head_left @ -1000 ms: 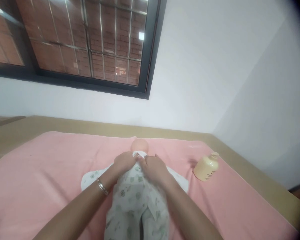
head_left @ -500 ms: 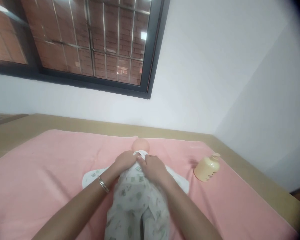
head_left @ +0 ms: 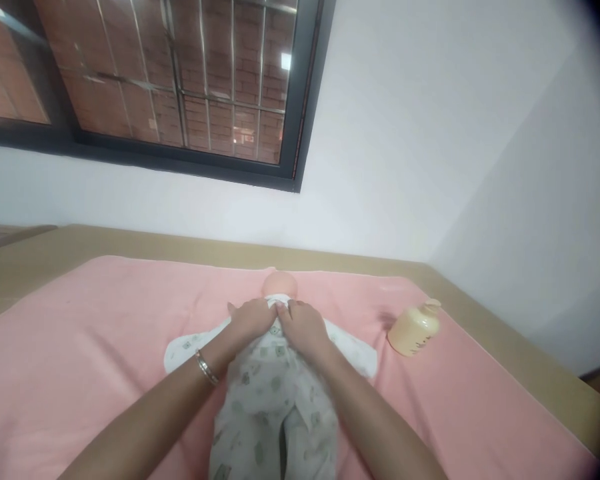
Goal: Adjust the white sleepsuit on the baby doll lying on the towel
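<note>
A baby doll (head_left: 280, 284) lies on its back on a pink blanket, its head toward the wall. It wears a white top (head_left: 353, 348) with sleeves spread to both sides and white trousers (head_left: 267, 413) with a green print. At the collar, my left hand (head_left: 253, 318) pinches the top's fabric from the left, a bracelet on its wrist. From the right, my right hand (head_left: 304, 327) grips the same collar, its thumb close beside the left fingers. The fastening under the fingertips is hidden.
A yellow pump bottle (head_left: 414, 329) stands to the right on the pink blanket (head_left: 95, 320). The blanket covers a tan table (head_left: 220, 248) against a white wall. Above is a dark-framed window (head_left: 190, 157) with metal bars.
Both hands stay at the collar. The top's neckline now lies flatter below the doll's head, and the left fingers have shifted slightly, one showing out to the left.
</note>
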`<action>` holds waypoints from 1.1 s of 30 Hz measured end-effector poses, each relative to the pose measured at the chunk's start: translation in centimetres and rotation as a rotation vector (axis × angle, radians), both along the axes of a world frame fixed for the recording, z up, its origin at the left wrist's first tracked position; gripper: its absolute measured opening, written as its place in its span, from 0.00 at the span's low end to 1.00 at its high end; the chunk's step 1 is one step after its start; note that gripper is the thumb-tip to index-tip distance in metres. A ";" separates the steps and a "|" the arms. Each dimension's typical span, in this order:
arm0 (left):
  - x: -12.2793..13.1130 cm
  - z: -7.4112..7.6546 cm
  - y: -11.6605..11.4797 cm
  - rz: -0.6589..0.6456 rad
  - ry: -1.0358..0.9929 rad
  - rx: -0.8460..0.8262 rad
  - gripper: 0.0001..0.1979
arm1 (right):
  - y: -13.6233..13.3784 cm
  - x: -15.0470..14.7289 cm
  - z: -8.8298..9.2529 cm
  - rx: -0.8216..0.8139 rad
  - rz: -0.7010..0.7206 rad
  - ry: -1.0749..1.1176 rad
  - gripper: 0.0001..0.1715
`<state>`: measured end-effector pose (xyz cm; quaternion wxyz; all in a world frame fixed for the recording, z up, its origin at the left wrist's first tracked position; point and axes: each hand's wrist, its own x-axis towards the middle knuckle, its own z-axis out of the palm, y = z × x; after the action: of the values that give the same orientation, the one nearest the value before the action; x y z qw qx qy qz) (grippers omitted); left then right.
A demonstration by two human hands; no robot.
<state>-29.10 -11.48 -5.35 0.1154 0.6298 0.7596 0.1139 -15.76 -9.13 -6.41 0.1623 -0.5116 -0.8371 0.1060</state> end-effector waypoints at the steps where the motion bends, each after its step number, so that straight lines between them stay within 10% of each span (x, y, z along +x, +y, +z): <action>1: -0.2 -0.5 0.3 0.012 -0.030 0.004 0.25 | 0.2 -0.1 -0.3 0.002 -0.030 0.008 0.35; 8: -0.3 -3.0 1.3 0.086 -0.038 0.129 0.28 | 2.3 0.1 -2.5 -0.036 -0.138 0.034 0.29; 33: -0.4 -3.2 1.3 0.085 -0.092 0.126 0.30 | 2.3 0.0 -2.6 -0.022 -0.133 0.005 0.25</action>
<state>-29.49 -10.14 -8.56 0.1056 0.5970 0.7710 0.1950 -15.75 -6.79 -8.97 0.1655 -0.5675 -0.7996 0.1056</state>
